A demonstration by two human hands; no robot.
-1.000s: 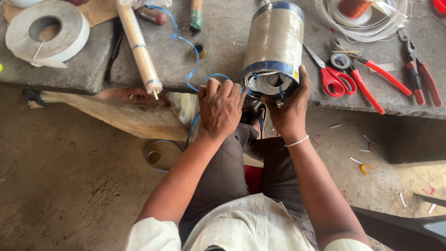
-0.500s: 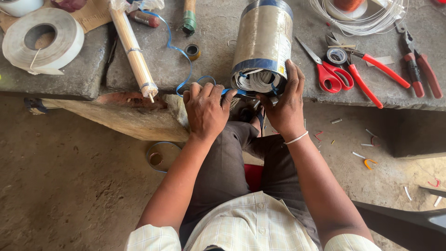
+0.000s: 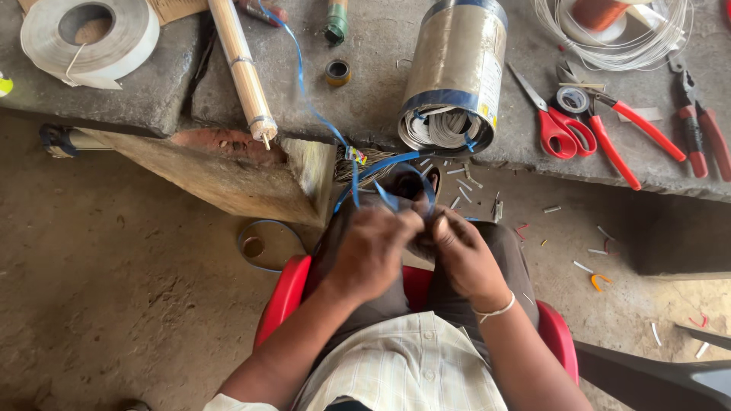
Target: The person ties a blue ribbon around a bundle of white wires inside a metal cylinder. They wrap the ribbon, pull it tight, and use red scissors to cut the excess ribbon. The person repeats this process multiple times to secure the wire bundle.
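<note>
A: How many hands appear, and what do they hold?

B: Two. The left hand (image 3: 373, 251) and the right hand (image 3: 461, 255) meet over the lap, just below the counter edge. The fingers of both are curled shut on the thin blue plastic strap (image 3: 354, 171), which loops between them.

A: Where does that strap run?

B: From the hands it rises past a small knot of coloured wire ends (image 3: 355, 156), crosses the rough grey stone counter (image 3: 373, 91) and leaves the view at the top.

A: Count the things on the counter.

B: One metal cylinder with blue bands (image 3: 457, 68), lying on its side, its open end full of pale wire windings and facing the person. One pair of red-handled scissors (image 3: 552, 122). Two red-handled pliers, one beside the scissors (image 3: 628, 137) and one at the right edge (image 3: 697, 122). One coil of whitish wire (image 3: 632, 46). One large roll of white tape (image 3: 87, 34). One bundle of pale thin sticks, tied (image 3: 244, 72). One small dark tape roll (image 3: 338, 72).

A: And the surroundings?

B: A bare earthen floor (image 3: 129, 289), strewn on the right with short wire offcuts; one thin metal ring (image 3: 266, 243) lies on it near the left knee. The person sits on one red plastic chair (image 3: 285, 297).
</note>
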